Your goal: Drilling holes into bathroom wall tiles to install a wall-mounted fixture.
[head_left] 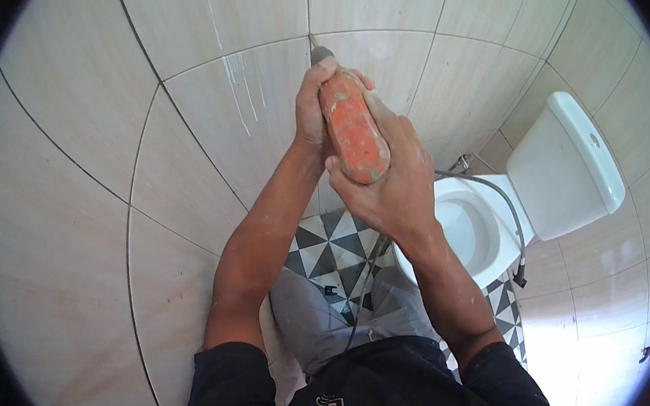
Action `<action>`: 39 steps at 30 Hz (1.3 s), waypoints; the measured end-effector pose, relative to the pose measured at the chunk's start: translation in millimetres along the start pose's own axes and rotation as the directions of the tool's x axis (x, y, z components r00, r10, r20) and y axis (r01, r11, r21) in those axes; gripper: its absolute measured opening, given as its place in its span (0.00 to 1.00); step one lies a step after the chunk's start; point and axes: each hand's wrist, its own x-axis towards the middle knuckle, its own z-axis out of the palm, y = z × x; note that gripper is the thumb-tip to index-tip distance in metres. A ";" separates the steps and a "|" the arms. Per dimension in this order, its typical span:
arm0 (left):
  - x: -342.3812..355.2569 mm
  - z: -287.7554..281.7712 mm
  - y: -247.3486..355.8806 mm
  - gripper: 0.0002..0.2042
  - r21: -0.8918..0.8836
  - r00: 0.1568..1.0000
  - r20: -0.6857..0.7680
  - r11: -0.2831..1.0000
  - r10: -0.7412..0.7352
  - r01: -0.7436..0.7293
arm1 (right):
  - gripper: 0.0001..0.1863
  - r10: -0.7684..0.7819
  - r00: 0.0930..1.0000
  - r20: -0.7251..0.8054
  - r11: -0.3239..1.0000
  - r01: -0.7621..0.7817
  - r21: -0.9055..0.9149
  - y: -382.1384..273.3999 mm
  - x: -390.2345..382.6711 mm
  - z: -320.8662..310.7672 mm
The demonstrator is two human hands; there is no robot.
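A worn orange power drill (355, 133) is held up in front of me, its dark chuck (321, 54) pointing at the tiled wall. The thin bit (314, 41) reaches the wall where grout lines cross; whether it has gone in, I cannot tell. My left hand (311, 106) is wrapped around the front of the drill just behind the chuck. Around the rear, my right hand (399, 170) grips the drill from the right side; the handle and trigger are hidden beneath the body.
A white toilet (501, 189) stands close on my right, with a grey hose and black spray head (520, 275) hanging over it. A dark cord (360, 295) runs down between my legs. Patterned tile floor (333, 237) shows below, with a small black object (330, 289) on it.
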 end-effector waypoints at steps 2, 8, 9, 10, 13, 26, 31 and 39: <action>-2.3 3.7 -1.7 0.24 -0.053 1.000 0.014 0.999 -0.004 0.004 | 0.46 0.010 1.000 0.006 1.000 -0.010 -0.027 -4.4 -1.7 -3.3; -7.0 2.2 -2.3 0.26 -0.091 1.000 -0.017 0.996 -0.003 0.002 | 0.45 -0.002 1.000 0.005 0.999 0.002 -0.037 -10.6 -6.0 -4.8; -7.6 2.5 -3.3 0.26 -0.121 1.000 -0.005 0.992 -0.031 0.030 | 0.45 -0.006 1.000 0.004 0.999 0.006 -0.037 -10.6 -7.0 -5.6; -9.5 6.6 -3.2 0.26 -0.117 1.000 -0.005 0.993 -0.026 0.026 | 0.45 -0.005 1.000 0.000 1.000 0.005 -0.025 -10.1 -7.9 -6.8; -19.5 19.5 -3.4 0.25 -0.150 0.999 -0.029 0.988 -0.033 0.028 | 0.46 -0.035 0.999 -0.001 0.999 0.035 -0.038 -7.5 -12.9 -13.6; -134.7 18.1 -100.8 0.19 -0.037 0.964 -0.142 0.974 -0.225 0.222 | 0.60 0.032 0.990 0.137 0.975 -0.061 0.215 53.9 -168.8 -46.8; -180.8 -47.8 -105.9 0.17 0.309 0.815 -0.453 0.793 -0.362 0.525 | 0.48 0.230 0.734 0.639 0.883 -0.433 0.180 105.2 -268.1 -56.4; -183.9 -126.2 -107.7 0.20 0.487 0.664 -0.694 0.496 -0.279 0.718 | 0.26 0.407 0.432 0.805 0.847 -0.509 -0.155 217.9 -383.4 -28.7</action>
